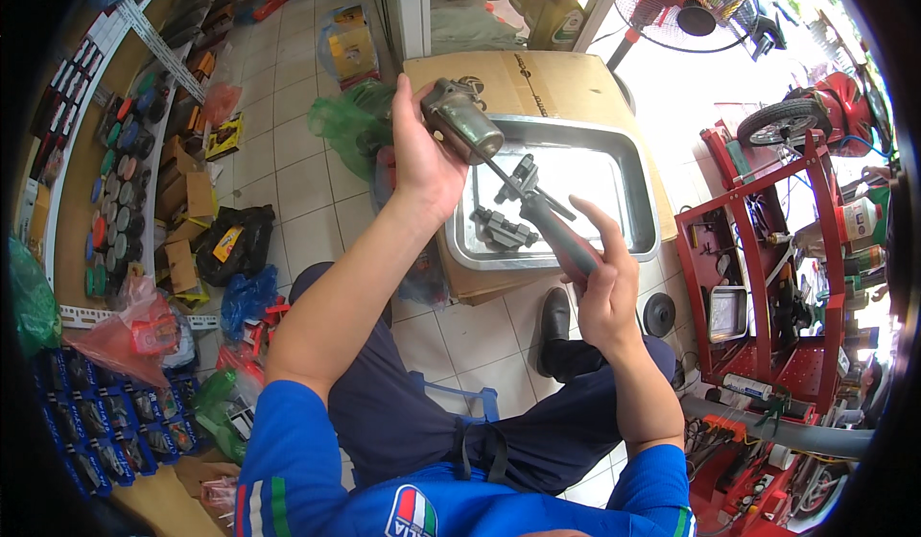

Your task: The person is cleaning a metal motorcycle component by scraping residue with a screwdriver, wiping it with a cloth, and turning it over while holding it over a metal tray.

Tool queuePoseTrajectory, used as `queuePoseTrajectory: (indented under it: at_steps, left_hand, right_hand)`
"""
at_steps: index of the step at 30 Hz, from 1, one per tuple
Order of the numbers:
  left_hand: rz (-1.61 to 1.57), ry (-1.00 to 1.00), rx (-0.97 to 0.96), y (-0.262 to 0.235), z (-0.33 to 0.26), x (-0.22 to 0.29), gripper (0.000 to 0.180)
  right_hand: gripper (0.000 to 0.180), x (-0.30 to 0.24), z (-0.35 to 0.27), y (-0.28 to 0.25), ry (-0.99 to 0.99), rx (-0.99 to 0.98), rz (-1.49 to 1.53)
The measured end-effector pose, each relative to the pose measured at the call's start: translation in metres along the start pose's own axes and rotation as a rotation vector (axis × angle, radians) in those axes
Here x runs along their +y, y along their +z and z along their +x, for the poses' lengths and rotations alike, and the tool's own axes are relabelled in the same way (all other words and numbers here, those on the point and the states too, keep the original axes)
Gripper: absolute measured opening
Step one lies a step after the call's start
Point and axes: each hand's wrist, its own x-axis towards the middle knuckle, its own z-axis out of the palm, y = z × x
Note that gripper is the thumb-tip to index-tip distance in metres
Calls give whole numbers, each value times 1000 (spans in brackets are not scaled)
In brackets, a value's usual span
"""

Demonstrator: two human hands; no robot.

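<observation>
Above the lap of a seated person in a blue jersey and dark trousers, two bare hands work one metal part with one tool: the left hand [422, 158] is closed around a grey cylindrical metal part [465, 124], held up and tilted, while the right hand [602, 283] grips the red-and-grey handle of a screwdriver [537, 213], index finger lifted, its shaft running up-left so the tip meets the part. Below the hands, one black shoe [554, 318] rests on the white tiled floor [288, 182], which lies open on the person's left as far as bags and boxes along a wall rack. Just beyond the hands, one shallow steel tray [628, 167] sits on a flattened cardboard box [537, 81]; two dark metal pieces [504, 230] lie in its near half, the far half bare. To the right stands one red tool trolley [767, 249], close by the tray's edge. Farther off stand one red fan [691, 4] and a red motorbike [825, 105].
</observation>
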Motion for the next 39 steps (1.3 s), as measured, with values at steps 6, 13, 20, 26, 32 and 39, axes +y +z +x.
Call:
queuePoseTrajectory:
  at_steps: [6,13,20,26,32,39]
  left_hand:
    - [-9,22,5,0,0,2,55]
    - [-19,26,2,-1,0,4,56]
    - [-13,14,30,2,-1,3,56]
    - [-21,12,23,-1,0,4,54]
    - [-14,6,43,1,0,0,55]
    - [2,9,17,-3,1,1,56]
  right_hand:
    - [48,-12,6,8,-128,269,-96]
    - [41,0,6,7,-136,250,-106]
    - [39,-3,-2,-1,34,113,14]
    - [58,-9,12,0,-266,233,-343]
    - [73,-5,0,-2,46,117,129]
    - [62,-6,7,6,-161,228,-153]
